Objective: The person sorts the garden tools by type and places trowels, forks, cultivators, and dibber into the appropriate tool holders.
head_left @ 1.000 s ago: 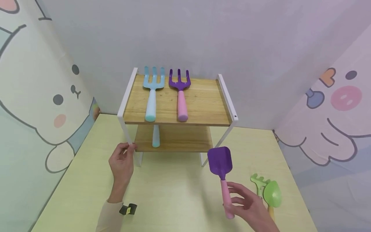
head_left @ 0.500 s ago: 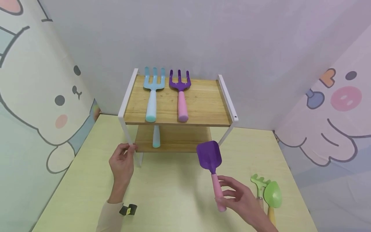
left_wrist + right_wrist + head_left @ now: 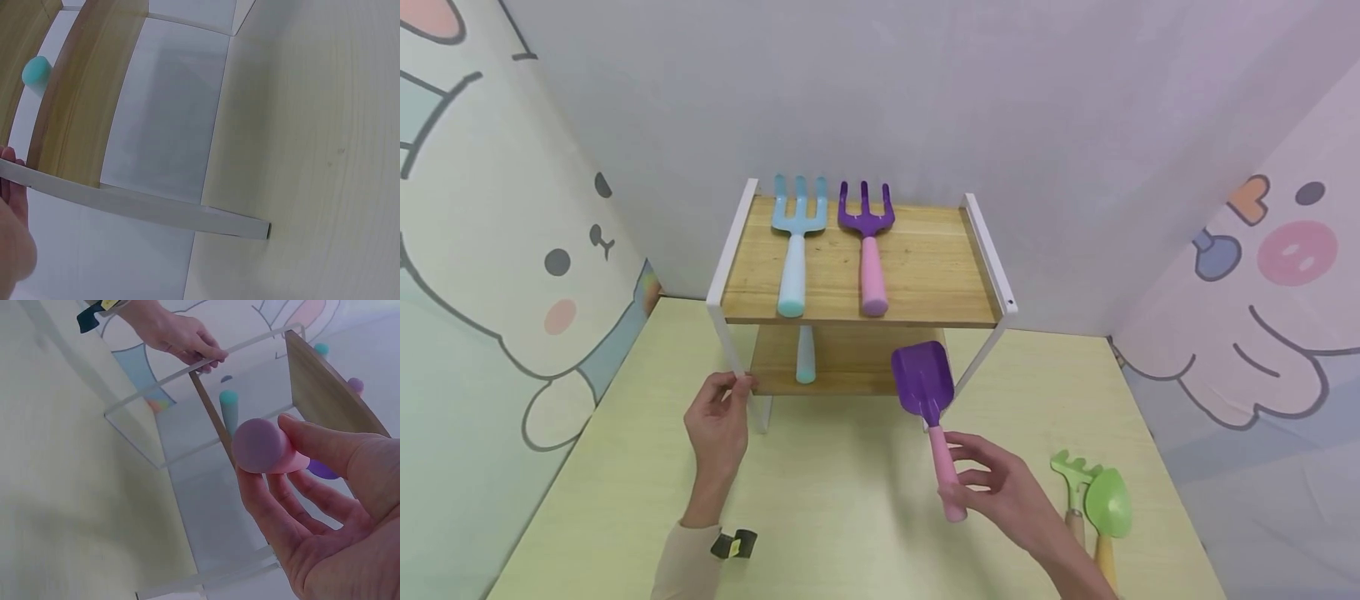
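In the head view my right hand [image 3: 1000, 492] pinches the pink handle of a toy shovel [image 3: 923, 379]. Its purple blade points up, in front of the lower shelf [image 3: 850, 367]; the handle's round end [image 3: 257, 445] faces the right wrist camera. My left hand [image 3: 718, 417] grips the white left leg of a two-tier rack [image 3: 727, 346] at lower-shelf height. On the top shelf [image 3: 932, 267] lie a light blue hand fork [image 3: 792, 267] and a purple hand fork with a pink handle [image 3: 872, 267], side by side. A light blue handle [image 3: 806, 354] shows on the lower shelf; its head is hidden.
At the right of the pale table [image 3: 820, 517] lie a green rake [image 3: 1072, 479] and a green scoop [image 3: 1108, 502] with a yellow handle, close together. A grey wall [image 3: 880, 92] stands behind the rack, with cartoon-printed panels [image 3: 482, 217] on both sides.
My right hand has carried the shovel left and upward, from beside the rack's right leg to in front of the lower shelf. My left hand stays on the rack's leg.
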